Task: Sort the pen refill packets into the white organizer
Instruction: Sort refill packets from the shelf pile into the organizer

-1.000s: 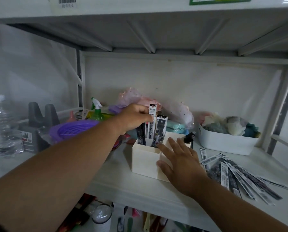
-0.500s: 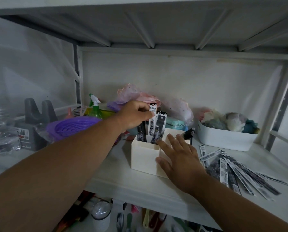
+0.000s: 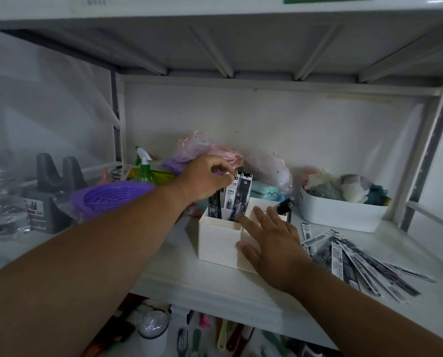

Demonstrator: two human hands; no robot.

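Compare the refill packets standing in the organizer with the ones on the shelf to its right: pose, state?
The packets in the white organizer stand upright; the loose packets lie flat, fanned out on the shelf.
The upright ones are pinched at the top by the left hand; the loose ones are untouched, the right hand resting on the organizer.
Both are long narrow printed packets.

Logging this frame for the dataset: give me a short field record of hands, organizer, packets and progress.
left hand: pinches top of upright refill packets in the organizer's left compartment
right hand: open, fingers flat against white organizer, over its front right part
unsorted packets: fanned flat on shelf, right of organizer
right compartment: contents hidden by hand
nearby: white bin behind the pile; purple basket at left
progress: partly sorted
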